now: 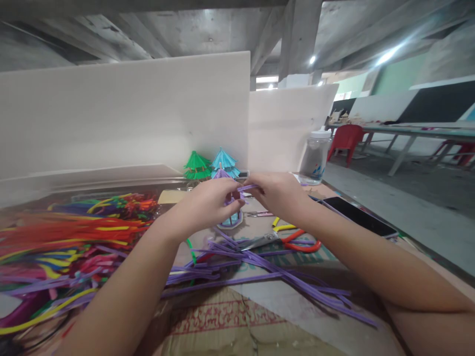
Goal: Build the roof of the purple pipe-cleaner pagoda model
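Note:
My left hand and my right hand meet above the table, both pinched on a short purple pipe cleaner held between them. Just behind and below the hands stands a small purple pagoda-like model made of pipe cleaners, partly hidden by my left fingers. A green model and a blue model of the same kind stand behind it by the white board. Several loose purple pipe cleaners lie on the cardboard under my forearms.
A heap of mixed coloured pipe cleaners fills the left side. Orange-handled scissors lie in front of my right hand, a phone at the right edge, a clear plastic bottle behind. White boards wall the back; red chairs and tables stand far right.

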Motion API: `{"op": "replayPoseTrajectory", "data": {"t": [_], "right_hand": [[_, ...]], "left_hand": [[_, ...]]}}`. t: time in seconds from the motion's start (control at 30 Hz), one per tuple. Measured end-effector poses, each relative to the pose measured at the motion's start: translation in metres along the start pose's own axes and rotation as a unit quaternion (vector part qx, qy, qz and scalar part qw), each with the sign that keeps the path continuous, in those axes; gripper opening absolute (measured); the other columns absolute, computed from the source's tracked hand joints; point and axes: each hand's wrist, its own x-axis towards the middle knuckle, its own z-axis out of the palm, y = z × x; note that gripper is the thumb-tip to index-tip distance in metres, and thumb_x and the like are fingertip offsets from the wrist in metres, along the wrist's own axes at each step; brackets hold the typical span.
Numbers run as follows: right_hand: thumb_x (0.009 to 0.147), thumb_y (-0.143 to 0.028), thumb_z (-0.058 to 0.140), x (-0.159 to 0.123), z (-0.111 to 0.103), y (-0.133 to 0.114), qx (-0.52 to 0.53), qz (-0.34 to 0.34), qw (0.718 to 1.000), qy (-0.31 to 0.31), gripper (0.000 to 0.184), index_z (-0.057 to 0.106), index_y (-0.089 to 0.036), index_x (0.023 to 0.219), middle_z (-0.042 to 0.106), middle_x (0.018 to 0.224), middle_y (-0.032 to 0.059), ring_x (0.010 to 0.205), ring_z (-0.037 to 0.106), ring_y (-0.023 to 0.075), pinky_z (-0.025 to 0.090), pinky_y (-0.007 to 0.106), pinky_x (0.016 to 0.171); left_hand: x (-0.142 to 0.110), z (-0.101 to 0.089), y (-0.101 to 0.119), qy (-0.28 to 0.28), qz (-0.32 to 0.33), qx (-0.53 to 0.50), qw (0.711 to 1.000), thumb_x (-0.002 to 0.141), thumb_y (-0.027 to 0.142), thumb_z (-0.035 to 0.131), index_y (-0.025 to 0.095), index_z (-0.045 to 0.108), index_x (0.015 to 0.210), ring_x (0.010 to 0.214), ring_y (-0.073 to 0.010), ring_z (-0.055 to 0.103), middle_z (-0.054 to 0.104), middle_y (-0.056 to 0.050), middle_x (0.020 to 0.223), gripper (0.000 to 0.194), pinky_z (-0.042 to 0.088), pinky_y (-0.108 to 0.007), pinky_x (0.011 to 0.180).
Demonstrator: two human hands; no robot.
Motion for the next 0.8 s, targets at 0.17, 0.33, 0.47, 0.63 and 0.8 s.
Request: {"op": "replayPoseTrajectory", "data": {"t": [0.17,0.33,0.47,0.63,0.8], "right_hand": [[0.092,-0.02,0.045,-0.002,0.005,-0.001,-0.03,-0.047,0.998,-0.017,0.025,0.07,-0.019,0.095,0.073,0.087,0.0067,0.075,0.061,0.0182,0.024,0.03,0.059],[0.085,-0.024,0.054,0.001,0.003,-0.001,0.094,0.002,0.995,-0.025,0.017,0.068,-0.021,0.095,0.065,0.072,0.0002,0.062,0.052,0.0129,0.026,0.026,0.057],[0.084,-0.024,0.055,0.004,-0.01,-0.002,0.215,0.033,0.975,-0.044,0.011,0.063,-0.018,0.089,0.055,0.065,-0.0032,0.059,0.046,0.0102,0.029,0.024,0.056],[0.092,-0.036,0.05,0.007,-0.018,0.002,0.225,0.033,0.974,-0.015,0.024,0.062,-0.017,0.082,0.056,0.067,-0.0011,0.064,0.048,0.0119,0.031,0.025,0.059],[0.092,-0.034,0.053,0.009,-0.014,0.005,0.233,0.036,0.972,-0.014,0.024,0.067,-0.016,0.085,0.063,0.073,0.0017,0.069,0.054,0.0135,0.035,0.026,0.062]], "left_hand": [[0.0,0.001,0.0,-0.01,-0.007,0.013,1.0,0.09,0.028,0.053,0.018,0.066,0.101,0.084,-0.0211,0.062,0.07,-0.007,0.097,0.02,0.043,-0.03,0.069],[0.0,0.001,-0.006,0.012,-0.043,-0.04,0.998,0.092,0.036,0.052,0.019,0.068,0.108,0.083,-0.0197,0.062,0.07,-0.006,0.096,0.028,0.044,-0.029,0.069],[0.002,0.002,-0.012,0.036,-0.07,-0.101,0.992,0.092,0.039,0.054,0.019,0.065,0.116,0.082,-0.0179,0.063,0.07,-0.005,0.095,0.033,0.045,-0.028,0.069],[0.002,-0.002,-0.008,0.028,-0.075,-0.144,0.986,0.091,0.039,0.055,0.02,0.066,0.116,0.084,-0.0172,0.063,0.071,-0.004,0.099,0.033,0.046,-0.027,0.072],[0.003,-0.006,-0.004,0.031,-0.082,-0.186,0.979,0.092,0.037,0.053,0.02,0.069,0.113,0.087,-0.017,0.064,0.072,-0.004,0.102,0.031,0.048,-0.027,0.075]]}}
